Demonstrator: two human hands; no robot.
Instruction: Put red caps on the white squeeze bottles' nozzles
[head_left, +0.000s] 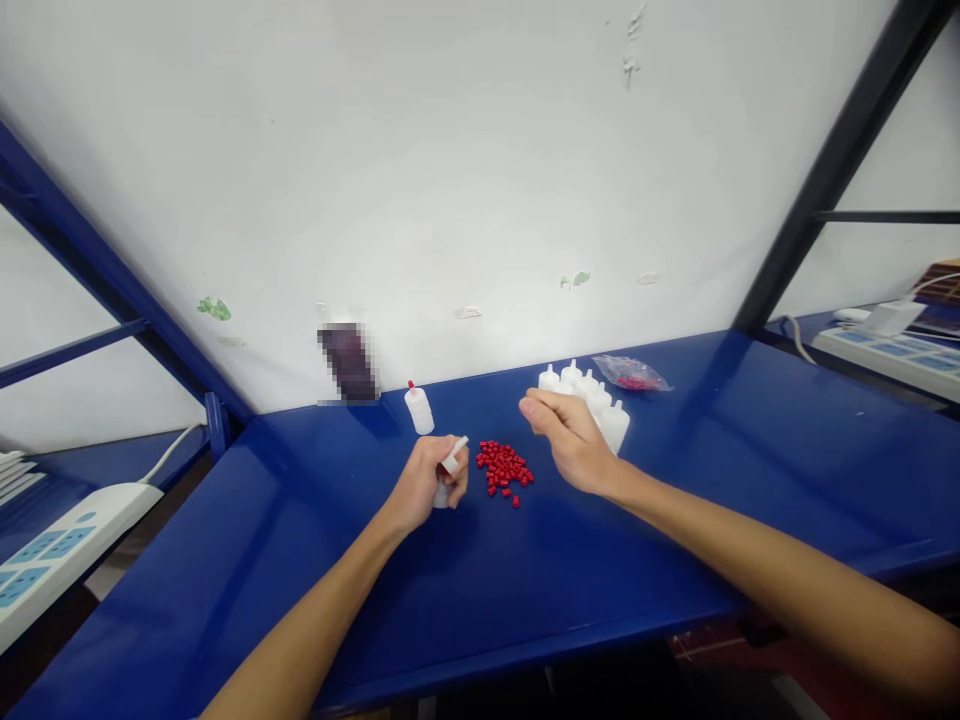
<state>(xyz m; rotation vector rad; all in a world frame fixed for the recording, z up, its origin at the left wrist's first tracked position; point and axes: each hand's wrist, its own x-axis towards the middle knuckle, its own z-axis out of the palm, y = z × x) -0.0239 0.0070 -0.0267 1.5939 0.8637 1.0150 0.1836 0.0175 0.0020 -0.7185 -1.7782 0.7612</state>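
Note:
My left hand is wrapped round a white squeeze bottle, whose bare nozzle tilts up to the right. Just right of it, a pile of small red caps lies loose on the blue table. My right hand is raised to the right of the pile, its fingers pinched together; whatever they hold is hidden. Behind that hand stand several white bottles with uncapped nozzles, partly covered by it. A single white bottle with a red cap on its tip stands upright beyond my left hand.
A clear plastic bag with red caps inside lies near the wall at the back right. A pixelated dark object leans at the wall. Power strips lie at the left and right, beyond the blue and dark frame posts.

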